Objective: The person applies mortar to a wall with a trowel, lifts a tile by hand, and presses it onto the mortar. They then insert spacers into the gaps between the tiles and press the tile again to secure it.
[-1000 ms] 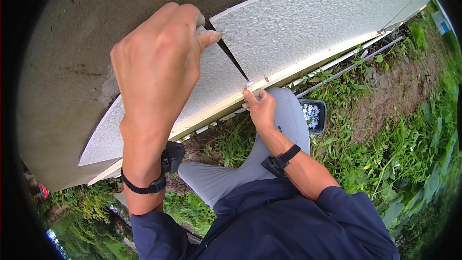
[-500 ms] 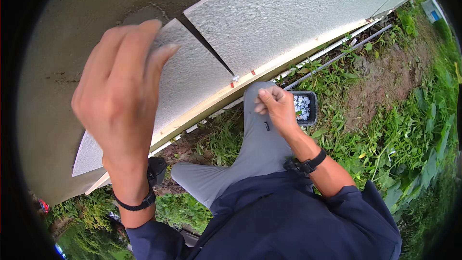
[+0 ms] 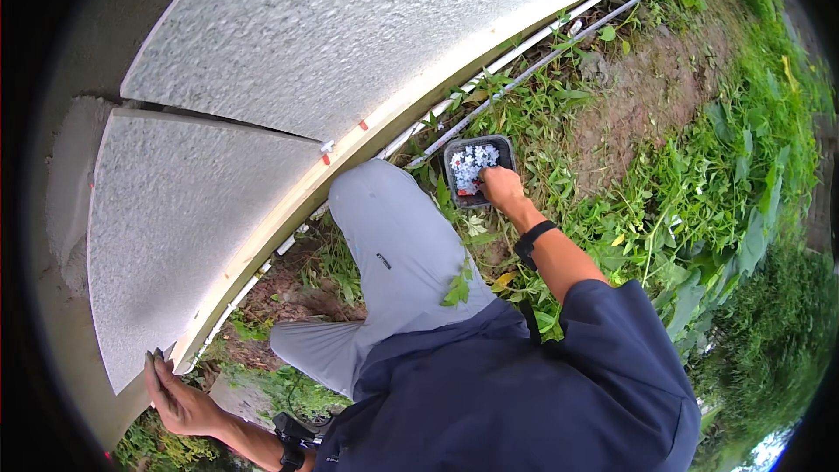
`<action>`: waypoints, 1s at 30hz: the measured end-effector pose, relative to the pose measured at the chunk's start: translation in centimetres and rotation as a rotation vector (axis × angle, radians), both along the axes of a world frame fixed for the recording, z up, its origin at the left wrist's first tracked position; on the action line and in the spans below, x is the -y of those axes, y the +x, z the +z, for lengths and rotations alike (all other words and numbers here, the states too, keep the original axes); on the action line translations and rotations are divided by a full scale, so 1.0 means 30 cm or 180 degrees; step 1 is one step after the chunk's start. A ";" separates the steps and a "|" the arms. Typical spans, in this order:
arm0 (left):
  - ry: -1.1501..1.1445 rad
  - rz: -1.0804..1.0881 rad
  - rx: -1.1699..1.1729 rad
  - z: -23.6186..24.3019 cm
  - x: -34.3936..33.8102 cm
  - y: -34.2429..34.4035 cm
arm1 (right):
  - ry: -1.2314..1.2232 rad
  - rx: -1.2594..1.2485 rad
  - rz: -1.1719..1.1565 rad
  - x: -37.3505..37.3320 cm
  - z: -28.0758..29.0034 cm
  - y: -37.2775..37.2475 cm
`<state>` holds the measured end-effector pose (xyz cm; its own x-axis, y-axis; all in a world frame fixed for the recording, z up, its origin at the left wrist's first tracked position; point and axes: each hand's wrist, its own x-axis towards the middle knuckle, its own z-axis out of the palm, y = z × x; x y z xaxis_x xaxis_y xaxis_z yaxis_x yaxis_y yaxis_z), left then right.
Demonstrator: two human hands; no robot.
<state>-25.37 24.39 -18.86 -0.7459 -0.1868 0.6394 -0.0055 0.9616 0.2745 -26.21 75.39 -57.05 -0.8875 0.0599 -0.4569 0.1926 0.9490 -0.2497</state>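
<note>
Right fingers [image 3: 489, 178], grip unclear, dip into a black tub [image 3: 509, 152] of white pieces [image 3: 473, 161], likely set near the knee [image 3: 374, 182] for easy reach.

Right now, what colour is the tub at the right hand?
The tub is black; the head view, the only one, shows it.

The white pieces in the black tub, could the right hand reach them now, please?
Likely yes: the right hand has its fingers in the black tub, and no lid covers the white pieces.
</note>
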 end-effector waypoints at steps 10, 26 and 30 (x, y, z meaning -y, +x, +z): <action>0.0466 0.0237 0.0862 -0.223 0.073 0.105 | 0.0343 0.0000 0.0524 0.105 -0.057 -0.068; 0.0924 0.0397 0.1192 -0.356 0.057 0.131 | 0.0530 0.0050 0.0681 0.133 0.021 -0.032; 0.1074 0.0300 0.1379 -0.410 0.019 0.086 | 0.0518 -0.0164 0.0441 0.081 -0.012 -0.033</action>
